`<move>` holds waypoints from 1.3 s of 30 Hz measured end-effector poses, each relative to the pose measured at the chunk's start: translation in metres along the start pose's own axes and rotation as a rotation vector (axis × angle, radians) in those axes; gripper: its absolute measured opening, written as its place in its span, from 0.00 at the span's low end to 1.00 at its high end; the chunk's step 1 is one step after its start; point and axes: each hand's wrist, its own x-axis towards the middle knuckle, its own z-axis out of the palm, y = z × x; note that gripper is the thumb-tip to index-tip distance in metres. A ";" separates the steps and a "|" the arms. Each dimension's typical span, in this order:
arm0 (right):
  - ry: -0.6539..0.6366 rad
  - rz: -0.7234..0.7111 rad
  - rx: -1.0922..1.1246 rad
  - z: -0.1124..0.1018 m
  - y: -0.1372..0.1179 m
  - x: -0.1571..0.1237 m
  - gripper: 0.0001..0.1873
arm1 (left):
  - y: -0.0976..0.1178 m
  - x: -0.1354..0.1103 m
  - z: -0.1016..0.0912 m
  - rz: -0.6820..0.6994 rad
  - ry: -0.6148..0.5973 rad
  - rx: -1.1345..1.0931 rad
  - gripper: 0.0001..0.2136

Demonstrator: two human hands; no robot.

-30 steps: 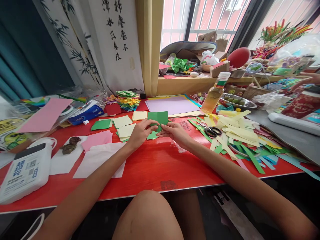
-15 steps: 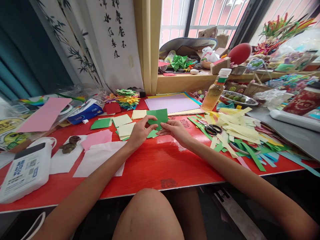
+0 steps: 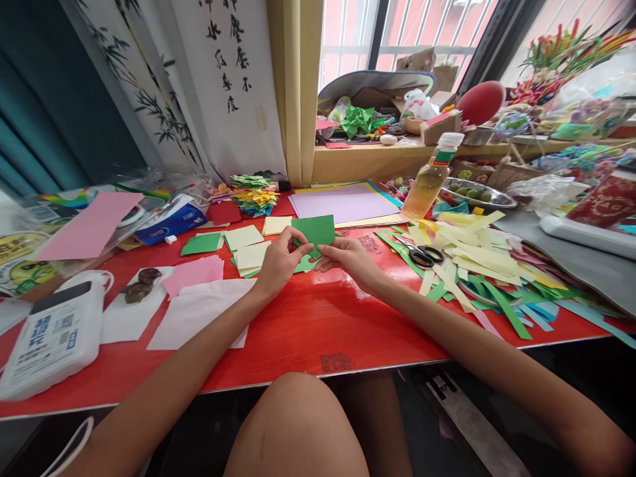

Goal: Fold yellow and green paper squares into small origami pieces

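A small piece of green paper (image 3: pixel 318 230) is held up a little above the table between my two hands. My left hand (image 3: pixel 282 260) pinches its left side, and my right hand (image 3: pixel 348 257) grips its lower right corner between thumb and fingers. Below the hands, another green piece shows in part on the table. Just left of my left hand lie small stacks of pale yellow paper squares (image 3: pixel 252 257), with green edges peeking out underneath. Another green square (image 3: pixel 201 243) lies farther left.
Black-handled scissors (image 3: pixel 425 256) lie by a heap of paper strips (image 3: pixel 477 248) on the right. A bottle (image 3: pixel 431 175) stands behind them. Larger coloured sheets (image 3: pixel 342 202) lie at the back. White sheets (image 3: pixel 199 318) and a white plastic box (image 3: pixel 52 338) are on the left.
The crease across the green paper shows less, and its face looks flatter toward me. Both hands keep their hold in nearly the same place. The view has shifted slightly.
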 end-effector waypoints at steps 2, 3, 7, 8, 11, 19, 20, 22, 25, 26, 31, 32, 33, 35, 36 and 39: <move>-0.016 0.011 0.007 0.000 0.001 0.000 0.11 | 0.000 0.000 0.000 0.004 0.006 0.004 0.05; -0.024 0.018 0.013 0.000 0.001 -0.001 0.12 | 0.000 0.000 0.000 0.006 0.009 0.007 0.05; -0.079 0.031 0.002 0.001 0.001 -0.001 0.12 | 0.001 -0.001 0.001 0.014 0.018 0.021 0.05; -0.098 0.036 -0.005 0.002 0.001 -0.001 0.12 | 0.001 -0.002 0.001 0.012 0.016 0.027 0.05; -0.131 0.062 -0.014 0.003 0.002 0.000 0.12 | 0.002 -0.003 0.003 0.005 0.004 0.033 0.06; -0.164 0.148 0.055 -0.005 0.011 0.005 0.09 | 0.001 -0.003 0.004 -0.024 -0.069 -0.033 0.04; -0.168 0.151 0.054 -0.005 0.012 0.005 0.10 | 0.000 -0.003 0.003 -0.023 -0.081 -0.027 0.03; -0.174 0.152 0.045 -0.006 0.014 0.006 0.10 | -0.001 -0.001 0.002 -0.010 -0.094 0.013 0.03; -0.173 0.157 0.041 -0.004 0.016 0.006 0.11 | -0.003 0.001 0.001 0.011 -0.109 0.082 0.04; -0.168 0.159 0.047 -0.004 0.017 0.006 0.10 | -0.004 0.002 0.000 0.013 -0.117 0.092 0.04; -0.120 0.121 0.104 -0.004 0.023 0.008 0.09 | -0.004 0.003 -0.003 -0.009 -0.123 0.052 0.09; -0.104 0.104 0.114 -0.005 0.023 0.009 0.10 | -0.004 0.003 -0.003 -0.018 -0.109 0.030 0.12; -0.091 0.085 0.115 -0.005 0.024 0.009 0.10 | -0.004 0.004 -0.003 -0.029 -0.096 0.007 0.16; -0.083 0.056 0.084 -0.007 0.022 0.010 0.12 | -0.005 0.004 -0.003 -0.055 -0.056 -0.014 0.21; -0.091 0.053 0.054 -0.008 0.021 0.010 0.12 | -0.006 0.005 -0.004 -0.062 -0.020 -0.009 0.23; -0.153 0.091 -0.042 -0.009 0.018 0.010 0.14 | -0.012 0.008 -0.007 -0.037 0.100 0.011 0.19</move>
